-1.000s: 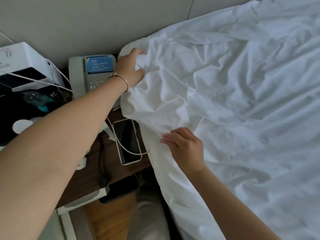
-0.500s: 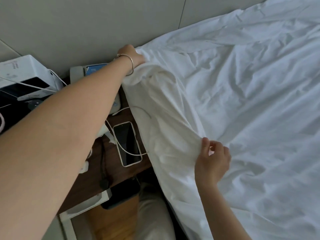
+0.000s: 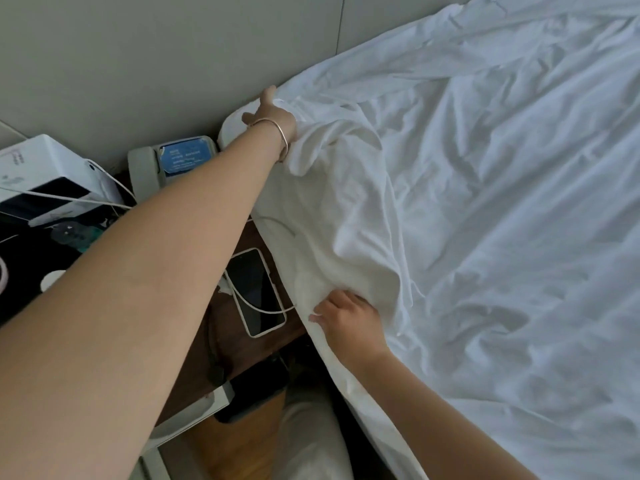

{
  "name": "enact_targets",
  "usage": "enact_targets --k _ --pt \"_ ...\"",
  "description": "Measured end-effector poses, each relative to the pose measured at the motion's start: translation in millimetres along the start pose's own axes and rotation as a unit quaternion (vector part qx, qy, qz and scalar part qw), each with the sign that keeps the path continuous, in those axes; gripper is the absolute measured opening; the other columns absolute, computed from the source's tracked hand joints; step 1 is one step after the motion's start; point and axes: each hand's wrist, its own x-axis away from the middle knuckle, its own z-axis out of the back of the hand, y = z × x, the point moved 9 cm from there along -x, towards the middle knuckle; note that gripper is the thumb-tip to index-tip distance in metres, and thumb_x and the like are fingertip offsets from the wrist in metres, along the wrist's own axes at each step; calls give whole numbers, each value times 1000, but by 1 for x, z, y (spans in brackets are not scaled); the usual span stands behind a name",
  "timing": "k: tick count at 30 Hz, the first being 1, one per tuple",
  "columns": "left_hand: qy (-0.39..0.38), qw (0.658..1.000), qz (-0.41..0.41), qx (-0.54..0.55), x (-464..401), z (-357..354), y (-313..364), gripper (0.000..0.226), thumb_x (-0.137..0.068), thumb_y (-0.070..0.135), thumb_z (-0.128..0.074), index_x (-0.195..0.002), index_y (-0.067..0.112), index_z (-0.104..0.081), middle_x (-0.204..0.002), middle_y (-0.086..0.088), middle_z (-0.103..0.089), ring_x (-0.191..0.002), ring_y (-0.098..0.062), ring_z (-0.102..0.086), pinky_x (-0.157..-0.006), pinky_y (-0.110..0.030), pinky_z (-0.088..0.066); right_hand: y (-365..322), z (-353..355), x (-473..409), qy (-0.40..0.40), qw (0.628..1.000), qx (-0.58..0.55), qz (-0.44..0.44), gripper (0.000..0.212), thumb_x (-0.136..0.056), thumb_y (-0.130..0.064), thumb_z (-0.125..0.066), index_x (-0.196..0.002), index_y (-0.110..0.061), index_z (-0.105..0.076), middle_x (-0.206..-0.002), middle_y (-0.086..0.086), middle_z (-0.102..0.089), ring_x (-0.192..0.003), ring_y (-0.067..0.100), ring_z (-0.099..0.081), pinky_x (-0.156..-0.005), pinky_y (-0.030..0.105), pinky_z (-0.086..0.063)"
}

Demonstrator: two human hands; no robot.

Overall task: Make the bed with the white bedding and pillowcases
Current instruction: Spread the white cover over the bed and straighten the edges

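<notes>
A wrinkled white sheet (image 3: 485,209) covers the bed and hangs over its left side. My left hand (image 3: 273,116), with a bracelet on the wrist, reaches to the bed's top left corner by the wall; its fingers are buried in the bunched sheet there. My right hand (image 3: 349,318) lies lower on the bed's left edge, fingers curled round a fold of the sheet. The mattress corner (image 3: 232,128) shows bare just left of my left hand.
A wooden nightstand (image 3: 239,344) stands tight against the bed's left side. On it lie a phone (image 3: 258,292) with a white cable, a desk telephone (image 3: 173,161) and a white box (image 3: 45,174). A grey wall (image 3: 173,53) runs behind.
My left hand has pushed the sheet corner further up toward the wall. My right hand has moved from on top of the sheet back down to the bed's left edge.
</notes>
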Motion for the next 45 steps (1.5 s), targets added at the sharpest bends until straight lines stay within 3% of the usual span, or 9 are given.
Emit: enact_targets --k 8,13,21,24,28,32,38,41,45 --pt "-85 984 -95 -126 1 -15 -31 37 -87 28 -67 -123 21 -66 -131 -1 -56 -120 -23 -52 -94 -20 -40 24 55 -2 43 945 -292 -142 12 -93 -14 -50 -86 -20 -57 -76 -16 -54 -73 1 -53 -65 12 -41" --pt "-17 978 -153 -143 -6 10 -24 24 -86 28 -69 -107 20 -74 -116 -6 -69 -110 -28 -59 -91 -29 -47 -13 7 68 -231 936 -257 -68 13 -93 -29 -41 -90 -29 -54 -87 -10 -62 -79 10 -60 -76 33 -50" --pt "-17 979 -139 -147 -28 19 -10 34 -91 29 -52 -75 2 -66 -87 -26 -63 -92 -37 -60 -69 -32 -38 -18 49 96 -255 962 -59 76 20 -71 -25 -65 -80 -34 -50 -70 -12 -48 -40 12 -37 -35 24 -29" --pt "-1 980 -114 -161 -26 10 -21 28 -95 21 -52 -92 -2 -68 -105 -27 -65 -100 -40 -60 -74 -32 -40 26 22 98 -332 939 85 32 47 -41 -23 -72 -80 -33 -48 -73 -17 -55 -39 9 -50 -38 23 -21" --pt "-62 976 -62 -200 -31 -6 -57 31 -94 30 -53 -119 17 -66 -131 -16 -50 -120 -38 -49 -101 -35 -40 42 -11 73 -378 917 123 -15 20 -68 -24 -74 -85 -28 -63 -88 -10 -66 -72 15 -68 -58 28 -40" --pt "-24 974 -74 -214 -24 14 -31 34 -91 41 -50 -117 25 -64 -139 -12 -37 -126 -35 -36 -107 -34 -27 34 -38 84 -411 908 83 -25 44 -31 -39 -89 -60 -30 -57 -55 -13 -51 -33 5 -48 -36 20 -23" --pt "-144 957 51 -246 41 -19 -58 119 -66 60 -78 -148 10 -8 -144 -16 -26 -132 -37 -35 -102 -43 -40 -21 -51 94 -457 880 104 78 21 -59 -40 -71 -79 -32 -67 -71 -12 -59 -51 10 -61 -45 21 -35" --pt "-104 947 -39 -303 28 -9 -68 50 -82 19 -70 -124 1 -50 -122 -22 -56 -108 -38 -58 -80 -35 -49 -5 -69 120 -555 825 97 35 44 -44 -56 -77 -81 -34 -73 -80 -14 -64 -72 9 -65 -65 16 -51" --pt "51 933 -143 -325 9 56 -39 5 -82 9 -61 -80 13 -62 -94 -14 -64 -90 -39 -61 -67 -36 -45 -13 -53 79 -557 827 -59 -50 51 -95 -46 -50 -141 -25 -47 -148 6 -39 -139 26 -30 -116 39 -22"
